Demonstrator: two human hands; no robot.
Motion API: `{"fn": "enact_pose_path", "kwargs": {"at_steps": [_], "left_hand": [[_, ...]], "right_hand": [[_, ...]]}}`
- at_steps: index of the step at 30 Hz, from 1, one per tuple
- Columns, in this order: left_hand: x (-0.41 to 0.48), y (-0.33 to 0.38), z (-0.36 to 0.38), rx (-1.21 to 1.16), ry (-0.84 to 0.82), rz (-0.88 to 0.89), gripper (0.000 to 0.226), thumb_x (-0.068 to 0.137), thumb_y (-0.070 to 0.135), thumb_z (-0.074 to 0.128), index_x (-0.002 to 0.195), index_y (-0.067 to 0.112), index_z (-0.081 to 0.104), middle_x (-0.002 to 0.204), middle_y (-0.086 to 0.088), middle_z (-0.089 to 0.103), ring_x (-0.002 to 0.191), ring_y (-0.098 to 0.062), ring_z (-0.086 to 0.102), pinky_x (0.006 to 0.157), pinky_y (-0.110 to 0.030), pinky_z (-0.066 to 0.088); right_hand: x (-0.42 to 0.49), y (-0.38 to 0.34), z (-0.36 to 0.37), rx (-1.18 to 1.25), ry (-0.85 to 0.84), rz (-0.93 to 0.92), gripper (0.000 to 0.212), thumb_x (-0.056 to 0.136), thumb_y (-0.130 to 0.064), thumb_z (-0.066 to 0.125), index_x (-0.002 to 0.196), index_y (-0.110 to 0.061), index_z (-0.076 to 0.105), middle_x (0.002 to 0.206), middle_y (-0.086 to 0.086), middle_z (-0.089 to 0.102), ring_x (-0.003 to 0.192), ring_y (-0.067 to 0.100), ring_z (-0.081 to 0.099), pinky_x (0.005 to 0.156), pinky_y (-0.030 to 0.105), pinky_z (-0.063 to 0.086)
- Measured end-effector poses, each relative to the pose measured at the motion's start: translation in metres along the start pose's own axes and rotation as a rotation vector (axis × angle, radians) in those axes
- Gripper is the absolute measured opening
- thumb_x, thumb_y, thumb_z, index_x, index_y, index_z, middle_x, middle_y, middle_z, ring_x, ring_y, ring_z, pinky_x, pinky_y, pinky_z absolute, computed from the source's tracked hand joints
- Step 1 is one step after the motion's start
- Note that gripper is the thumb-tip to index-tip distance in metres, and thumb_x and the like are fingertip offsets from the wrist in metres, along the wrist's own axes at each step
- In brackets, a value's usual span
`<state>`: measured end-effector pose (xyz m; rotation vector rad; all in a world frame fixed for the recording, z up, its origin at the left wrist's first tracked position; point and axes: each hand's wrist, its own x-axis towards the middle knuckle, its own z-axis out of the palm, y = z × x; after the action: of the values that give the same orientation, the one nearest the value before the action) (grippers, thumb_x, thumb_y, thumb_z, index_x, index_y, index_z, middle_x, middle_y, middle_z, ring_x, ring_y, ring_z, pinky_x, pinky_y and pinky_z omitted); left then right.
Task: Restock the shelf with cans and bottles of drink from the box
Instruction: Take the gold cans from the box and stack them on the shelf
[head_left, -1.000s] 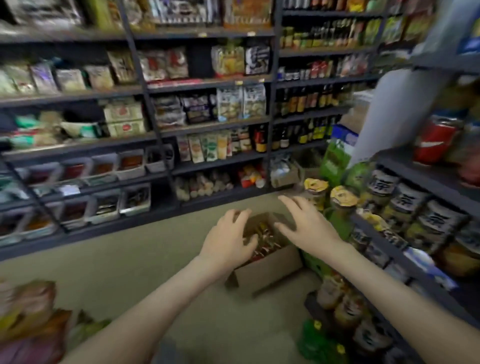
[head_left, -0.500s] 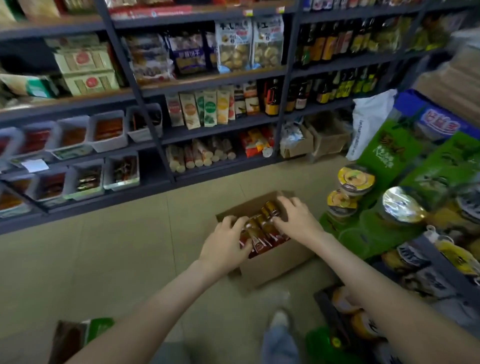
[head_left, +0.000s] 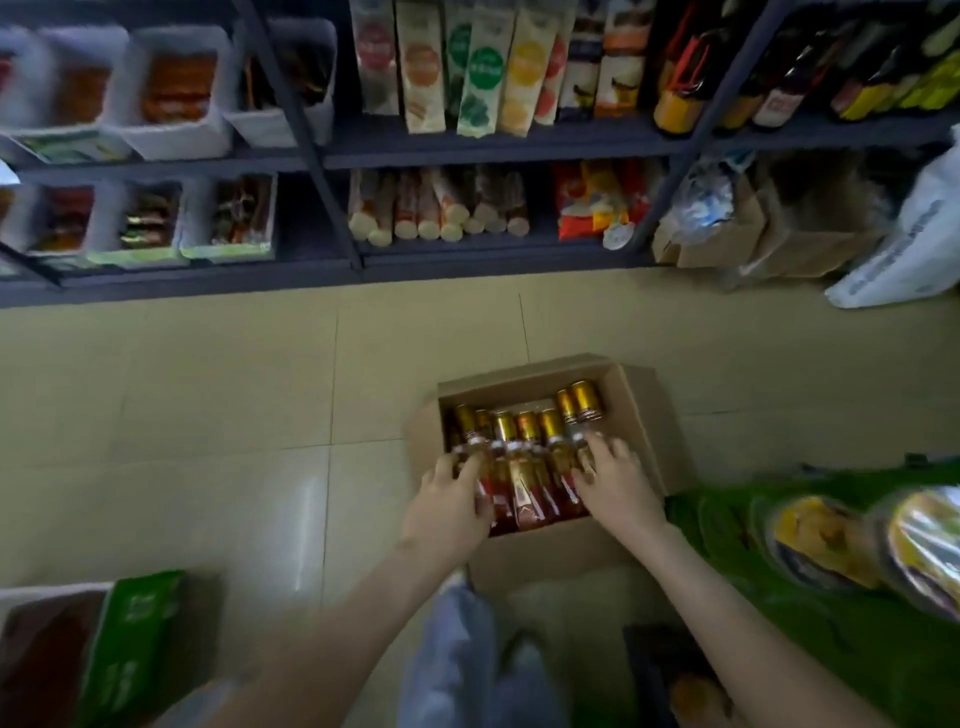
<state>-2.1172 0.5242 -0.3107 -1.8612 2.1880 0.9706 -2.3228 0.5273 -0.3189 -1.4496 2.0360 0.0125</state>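
An open cardboard box (head_left: 644, 415) sits on the tiled floor in front of me. Several small drink bottles (head_left: 524, 467) with gold caps and red labels lie side by side in it. My left hand (head_left: 449, 506) rests on the leftmost bottles, fingers curled over them. My right hand (head_left: 615, 480) lies on the rightmost bottles, fingers spread across their necks. Whether either hand has a firm grip is unclear. A dark shelf unit (head_left: 467, 143) with snacks and bottles runs along the far side.
White bins (head_left: 171, 135) of packets fill the far shelves at left. Cardboard boxes (head_left: 737, 244) and a white bag (head_left: 914, 244) stand on the floor at far right. Green packs and foil-lidded tubs (head_left: 831, 540) sit close at right. A green-edged box (head_left: 93, 649) is at near left.
My view has tilted down and closer to the box. Both hands came down from above the box onto the bottles and now sit over the row's two ends.
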Motion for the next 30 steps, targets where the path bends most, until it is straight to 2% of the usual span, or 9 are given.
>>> {"fn": "enact_pose_path", "kwargs": {"at_steps": [4,8,13,17,21,23,25,28,30], "left_hand": [[0.098,-0.007,0.035,0.136,-0.057,-0.026,0.065,0.093,0.017,0.054,0.148,0.027,0.021,0.149,-0.009,0.028,0.133,-0.029,0.036,0.103,-0.04,0.038],[0.194,-0.015,0.089,0.197,-0.117,-0.07,0.07,0.092,0.012,0.055,0.15,0.021,0.016,0.15,-0.014,0.024,0.136,-0.033,0.03,0.107,-0.044,0.036],[0.306,-0.054,0.196,0.208,-0.17,-0.077,0.064,0.097,0.028,0.048,0.15,0.021,0.014,0.149,-0.017,0.022,0.137,-0.035,0.027,0.107,-0.044,0.036],[0.386,-0.091,0.276,0.283,-0.228,-0.154,0.061,0.099,0.033,0.045,0.15,0.021,0.014,0.15,-0.022,0.017,0.135,-0.04,0.027,0.11,-0.047,0.033],[0.443,-0.126,0.332,0.253,-0.258,-0.319,0.072,0.097,0.046,0.043,0.152,0.019,0.007,0.154,-0.024,0.01,0.136,-0.046,0.023,0.108,-0.05,0.032],[0.459,-0.13,0.346,0.286,-0.247,-0.363,0.08,0.096,0.052,0.042,0.153,0.018,-0.002,0.153,-0.032,0.003,0.136,-0.05,0.021,0.107,-0.05,0.032],[0.471,-0.131,0.349,0.28,-0.255,-0.434,0.088,0.093,0.052,0.05,0.152,0.019,-0.006,0.151,-0.034,-0.005,0.135,-0.053,0.022,0.106,-0.049,0.034],[0.49,-0.137,0.354,0.184,-0.256,-0.566,0.083,0.096,0.034,0.053,0.152,0.025,-0.008,0.151,-0.031,-0.013,0.135,-0.049,0.025,0.104,-0.045,0.037],[0.501,-0.144,0.356,0.129,-0.256,-0.615,0.078,0.097,0.026,0.05,0.152,0.029,-0.007,0.151,-0.031,-0.014,0.136,-0.049,0.023,0.104,-0.046,0.036]], "right_hand": [[0.075,0.01,0.032,0.055,0.018,0.075,0.056,0.096,-0.027,0.05,0.148,-0.022,0.028,0.152,0.008,0.025,0.14,0.026,0.025,0.108,0.04,0.034],[0.154,0.03,0.082,0.116,0.044,0.121,0.059,0.096,-0.025,0.051,0.149,-0.024,0.024,0.154,0.006,0.019,0.142,0.024,0.02,0.107,0.038,0.035],[0.263,0.094,0.164,0.126,0.068,0.103,0.059,0.095,-0.02,0.054,0.148,-0.021,0.027,0.15,0.012,0.025,0.138,0.026,0.026,0.104,0.034,0.035],[0.339,0.159,0.223,0.151,0.104,0.187,0.062,0.093,-0.013,0.056,0.148,-0.016,0.028,0.145,0.017,0.029,0.133,0.03,0.03,0.102,0.034,0.034],[0.398,0.204,0.274,0.127,0.074,0.222,0.07,0.093,-0.02,0.056,0.151,-0.024,0.017,0.152,0.018,0.017,0.14,0.032,0.018,0.106,0.041,0.032],[0.427,0.222,0.286,0.045,0.061,0.227,0.076,0.093,-0.026,0.056,0.153,-0.027,0.008,0.156,0.019,0.007,0.144,0.034,0.008,0.113,0.044,0.024],[0.455,0.235,0.291,-0.021,0.073,0.221,0.08,0.093,-0.031,0.056,0.153,-0.027,0.002,0.157,0.021,0.002,0.144,0.037,0.004,0.116,0.045,0.017],[0.491,0.243,0.292,-0.074,0.113,0.223,0.091,0.089,-0.034,0.063,0.152,-0.029,-0.002,0.154,0.027,0.01,0.14,0.042,0.017,0.113,0.048,0.023],[0.508,0.242,0.293,-0.083,0.133,0.245,0.093,0.085,-0.028,0.067,0.151,-0.028,0.002,0.145,0.03,0.024,0.129,0.046,0.031,0.103,0.05,0.033]]}}
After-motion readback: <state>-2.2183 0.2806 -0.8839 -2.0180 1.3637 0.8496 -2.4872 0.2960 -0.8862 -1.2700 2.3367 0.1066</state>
